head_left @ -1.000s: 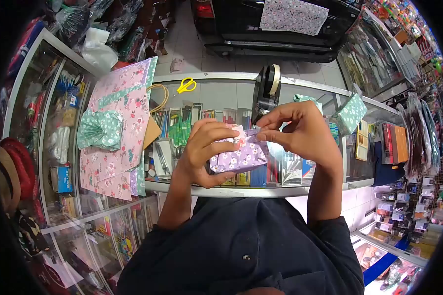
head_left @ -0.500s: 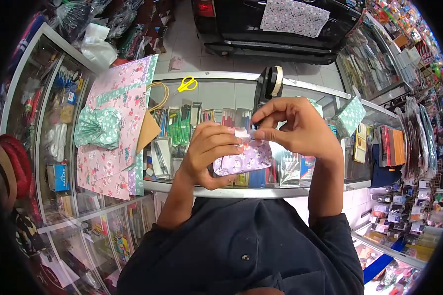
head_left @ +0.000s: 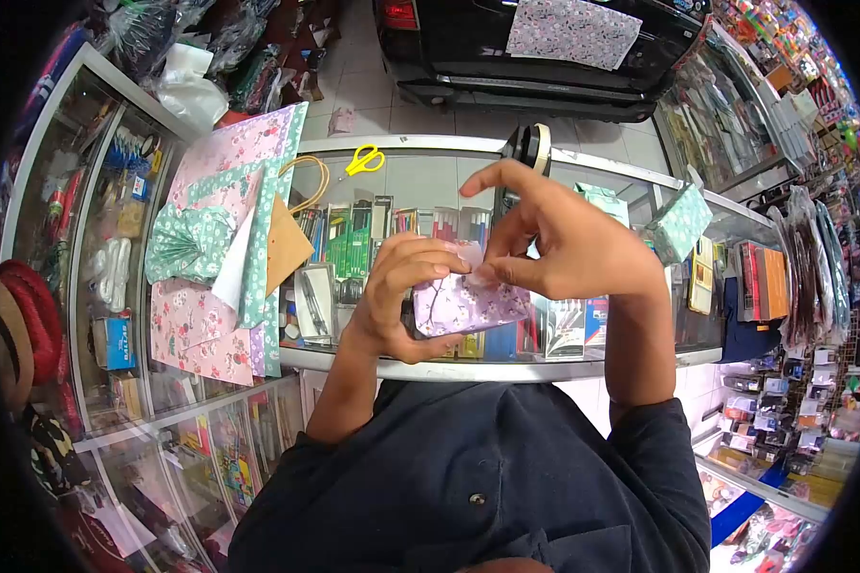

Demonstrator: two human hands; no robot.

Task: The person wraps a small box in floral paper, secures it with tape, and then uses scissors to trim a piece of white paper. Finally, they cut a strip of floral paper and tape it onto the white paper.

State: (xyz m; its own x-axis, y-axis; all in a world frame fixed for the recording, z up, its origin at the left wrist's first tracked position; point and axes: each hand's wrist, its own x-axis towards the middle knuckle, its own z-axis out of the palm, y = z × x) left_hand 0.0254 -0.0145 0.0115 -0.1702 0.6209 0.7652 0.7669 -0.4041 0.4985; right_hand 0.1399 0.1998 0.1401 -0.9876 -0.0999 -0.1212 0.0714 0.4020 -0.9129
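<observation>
1. Lilac flowered paper covers the small package (head_left: 470, 311), which lies above the worktop (head_left: 640, 362), its long axis near 9 to 3 o'clock, slightly tilted.
2. The left hand (head_left: 384, 294) has its grip around the package, which lies toward 3 o'clock from the palm.
3. From the right hand (head_left: 583, 250), the package is at 8 o'clock. Its grip is narrow at the upper edge; what is between the fingertips, I cannot tell.
4. Both hands touch it, so neither is nearer.
</observation>
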